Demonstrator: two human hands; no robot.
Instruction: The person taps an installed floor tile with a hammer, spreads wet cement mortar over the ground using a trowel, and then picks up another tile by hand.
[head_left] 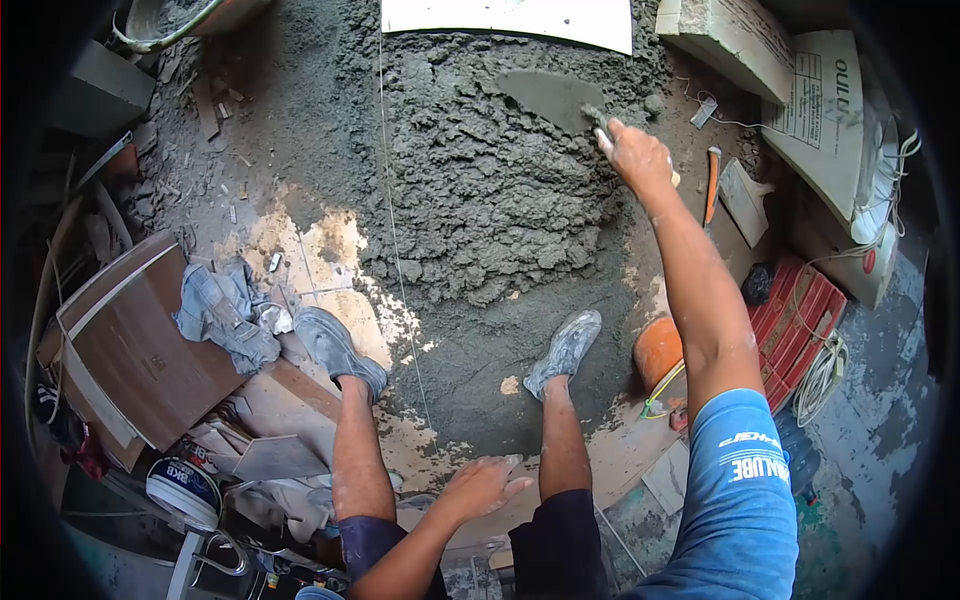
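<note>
Right hand is wrapped tight round the handle of the trowel; the blade sticks out left of it, long axis mostly sideways, tip angled a bit away from the body; it's over the far part of the rough mortar, near the white panel; left hand is well apart, fingers loose, nothing in it

Blue lettered sleeve, seemingly navy shorts
</note>
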